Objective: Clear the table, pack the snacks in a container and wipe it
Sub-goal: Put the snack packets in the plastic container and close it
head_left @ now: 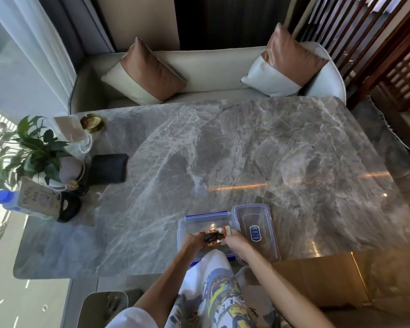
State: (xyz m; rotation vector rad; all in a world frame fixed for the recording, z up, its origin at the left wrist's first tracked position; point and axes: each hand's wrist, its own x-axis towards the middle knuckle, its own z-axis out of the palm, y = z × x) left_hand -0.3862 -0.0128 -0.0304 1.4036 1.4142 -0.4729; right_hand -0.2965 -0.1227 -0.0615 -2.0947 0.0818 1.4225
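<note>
Red-edged snack packet [213,236]: we judge it light, crinkly, slippery; grip the ends.
Left hand [190,241], right hand [235,242]: fingers pinch it over the container [180,229].

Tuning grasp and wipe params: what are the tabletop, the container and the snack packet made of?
Tabletop: polished grey stone, likely marble or a lookalike; veined, mirrors light streaks.
Container: clear rigid plastic, blue clips; contents show through.
Snack packet: glossy film or foil, probably; crinkled, shiny.
</note>
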